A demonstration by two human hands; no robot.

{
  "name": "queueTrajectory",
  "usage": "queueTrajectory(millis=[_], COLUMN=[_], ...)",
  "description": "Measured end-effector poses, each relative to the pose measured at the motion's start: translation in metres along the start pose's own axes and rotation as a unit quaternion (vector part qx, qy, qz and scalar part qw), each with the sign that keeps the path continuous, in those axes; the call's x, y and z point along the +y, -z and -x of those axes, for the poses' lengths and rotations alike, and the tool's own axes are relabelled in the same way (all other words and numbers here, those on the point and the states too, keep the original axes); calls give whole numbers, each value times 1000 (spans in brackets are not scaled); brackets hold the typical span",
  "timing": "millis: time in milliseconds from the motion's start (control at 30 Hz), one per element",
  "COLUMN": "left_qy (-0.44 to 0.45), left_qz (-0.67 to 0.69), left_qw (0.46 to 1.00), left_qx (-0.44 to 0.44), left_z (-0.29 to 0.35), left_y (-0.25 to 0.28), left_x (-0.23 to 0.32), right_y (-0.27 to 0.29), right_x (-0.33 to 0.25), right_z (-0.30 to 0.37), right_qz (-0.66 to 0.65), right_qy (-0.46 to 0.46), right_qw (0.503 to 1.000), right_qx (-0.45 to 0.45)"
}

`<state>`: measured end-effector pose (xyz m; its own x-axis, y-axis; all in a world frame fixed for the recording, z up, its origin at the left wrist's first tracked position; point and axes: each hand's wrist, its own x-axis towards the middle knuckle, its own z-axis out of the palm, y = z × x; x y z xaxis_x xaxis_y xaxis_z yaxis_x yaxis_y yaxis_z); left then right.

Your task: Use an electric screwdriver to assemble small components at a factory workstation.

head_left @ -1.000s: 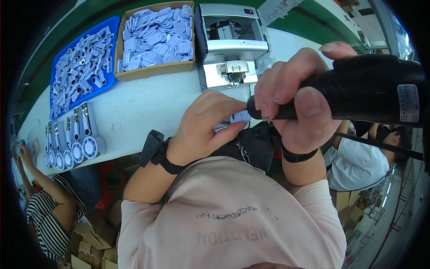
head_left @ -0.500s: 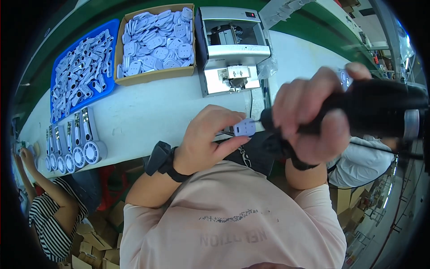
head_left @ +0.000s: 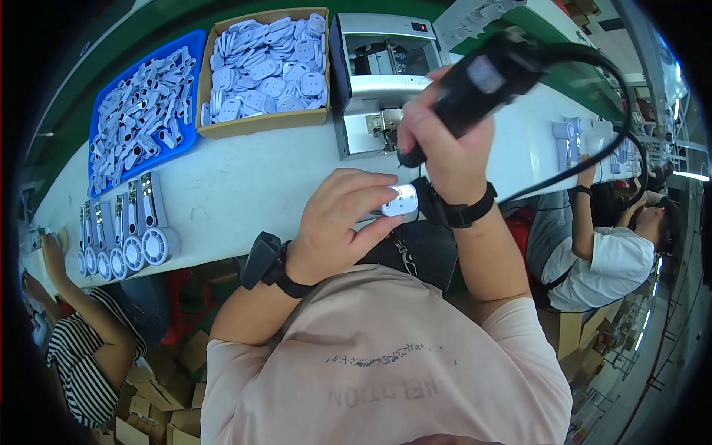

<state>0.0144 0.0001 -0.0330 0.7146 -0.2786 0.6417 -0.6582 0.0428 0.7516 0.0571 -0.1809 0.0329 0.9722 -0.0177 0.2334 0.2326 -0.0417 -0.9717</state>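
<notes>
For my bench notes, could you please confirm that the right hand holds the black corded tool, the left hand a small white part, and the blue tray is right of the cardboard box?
Not quite: the head view shows the blue tray left, not right, of the cardboard box. The right hand holds the black corded tool, and the left hand the small white part.

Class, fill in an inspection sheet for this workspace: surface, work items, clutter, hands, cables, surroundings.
Surface: white table.
Work items: small white part; black handheld tool, its tip apart from the part.
Clutter: blue tray and cardboard box, both heaped with white pieces; row of white units; silver-and-black machine.
Hands: left hand pinches the part; right hand grips the tool.
Cables: black cable loops from the tool's rear.
Surroundings: striped-shirted person left; white-shirted person right.
</notes>
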Motion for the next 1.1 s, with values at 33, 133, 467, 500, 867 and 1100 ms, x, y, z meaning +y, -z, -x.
queueTrajectory(millis=[33, 133, 467, 500, 867, 1100], left_qy=[9, 16, 2, 3, 1, 50], left_qz=[6, 3, -27, -26, -35, -44], left_qw=[1000, 1000, 1000, 1000, 999, 998], left_qx=[-1, -3, -16, -15, -23, -8], left_z=[-2, -7, -7, -6, -8, -4], left_y=[-1, 0, 0, -1, -4, -6], left_x=[0, 1, 4, 5, 2, 9], right_y=[2, 10, -1, -2, -2, -8], right_x=[-5, -28, -75, -77, -73, -68], right_z=[3, 19, 26, 26, 20, 27], right_qz=[2, -102, -114, -104, -39, -96], right_qy=[2, 74, 178, 166, 142, 199], right_qw=[1000, 991, 973, 977, 986, 971], right_qx=[2, 52, -90, -85, -84, -94])
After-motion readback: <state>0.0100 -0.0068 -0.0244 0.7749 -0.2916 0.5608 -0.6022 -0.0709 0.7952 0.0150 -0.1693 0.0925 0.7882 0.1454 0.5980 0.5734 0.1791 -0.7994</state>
